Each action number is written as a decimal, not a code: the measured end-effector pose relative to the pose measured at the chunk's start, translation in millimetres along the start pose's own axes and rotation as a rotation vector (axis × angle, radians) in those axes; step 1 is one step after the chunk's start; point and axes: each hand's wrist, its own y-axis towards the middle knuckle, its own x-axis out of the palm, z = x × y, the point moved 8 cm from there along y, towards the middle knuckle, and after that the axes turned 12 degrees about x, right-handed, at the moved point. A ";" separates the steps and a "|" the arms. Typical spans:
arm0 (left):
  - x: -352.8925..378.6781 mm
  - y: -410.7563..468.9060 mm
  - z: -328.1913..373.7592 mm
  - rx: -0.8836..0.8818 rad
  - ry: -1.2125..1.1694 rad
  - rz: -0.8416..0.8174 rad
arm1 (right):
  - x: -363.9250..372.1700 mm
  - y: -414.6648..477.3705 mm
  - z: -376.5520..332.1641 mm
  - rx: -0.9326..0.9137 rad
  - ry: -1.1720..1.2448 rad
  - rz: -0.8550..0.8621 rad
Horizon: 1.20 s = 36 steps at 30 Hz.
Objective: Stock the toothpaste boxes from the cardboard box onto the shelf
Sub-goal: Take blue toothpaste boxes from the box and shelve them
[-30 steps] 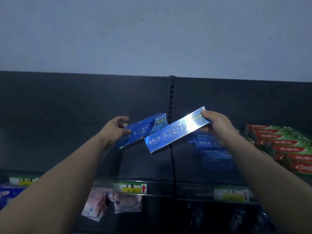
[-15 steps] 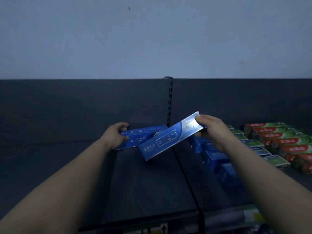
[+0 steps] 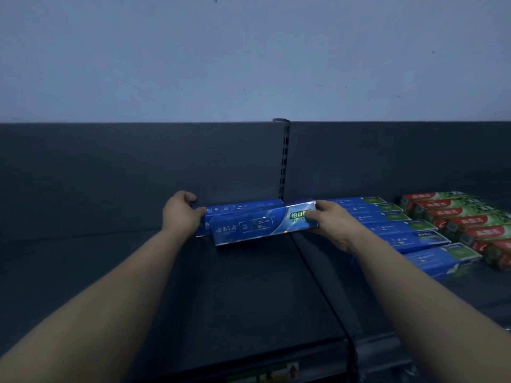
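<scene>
Two blue toothpaste boxes lie lengthwise near the back of the dark top shelf (image 3: pixel 249 286). My left hand (image 3: pixel 181 212) grips the left end of the rear blue box (image 3: pixel 243 210), which sits against the back panel. My right hand (image 3: pixel 329 219) holds the right end of the front blue box (image 3: pixel 257 226), its green label under my thumb. The front box overlaps the rear one and leans slightly. The cardboard box is out of view.
To the right, a stepped row of several blue toothpaste boxes (image 3: pixel 392 230) fills the shelf, then red and green toothpaste boxes (image 3: pixel 467 219) at the far right. A slotted upright (image 3: pixel 284 158) divides the back panel. The shelf's front edge carries a price label (image 3: pixel 265 374).
Both hands have lowered the two blue boxes from a tilted position in the air down to the back of the shelf, now nearly level. The view has risen above the shelf.
</scene>
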 end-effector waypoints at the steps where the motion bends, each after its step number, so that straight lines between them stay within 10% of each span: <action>1: -5.7 -0.2 1.1 0.001 -0.014 0.037 | 2.3 -0.1 2.5 0.009 -0.043 0.010; 21: -25.0 -46.9 20.8 -0.004 -0.255 0.093 | 33.1 -2.1 -9.4 -0.104 -0.388 0.132; 36: 102.0 -129.2 199.4 0.444 -0.350 -0.380 | -119.4 -149.2 4.2 -0.253 -0.651 0.551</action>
